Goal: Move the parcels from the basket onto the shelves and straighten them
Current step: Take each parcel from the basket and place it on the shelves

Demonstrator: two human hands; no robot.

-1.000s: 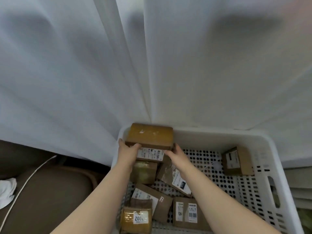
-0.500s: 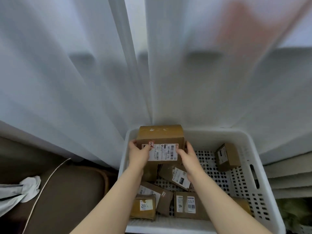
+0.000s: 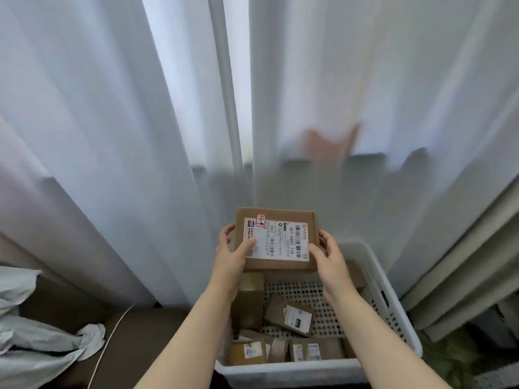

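A brown cardboard parcel (image 3: 276, 239) with a white shipping label facing me is lifted above the white perforated basket (image 3: 387, 307). My left hand (image 3: 233, 254) grips its left edge, thumb on the label. My right hand (image 3: 328, 256) grips its right edge. Several smaller brown parcels lie in the basket below, among them a labelled one (image 3: 290, 317) in the middle and a taped one (image 3: 247, 352) at the near left. No shelves are in view.
White sheer curtains (image 3: 140, 136) hang close behind the basket and fill the upper view. A brown seat (image 3: 70, 332) with a white cable (image 3: 109, 341) and crumpled white plastic bags (image 3: 33, 343) lies to the left. Beige folded fabric (image 3: 463, 276) hangs at the right.
Both hands have raised the parcel out of the basket and tilted it so its label faces me. The view has tilted up, showing more curtain.
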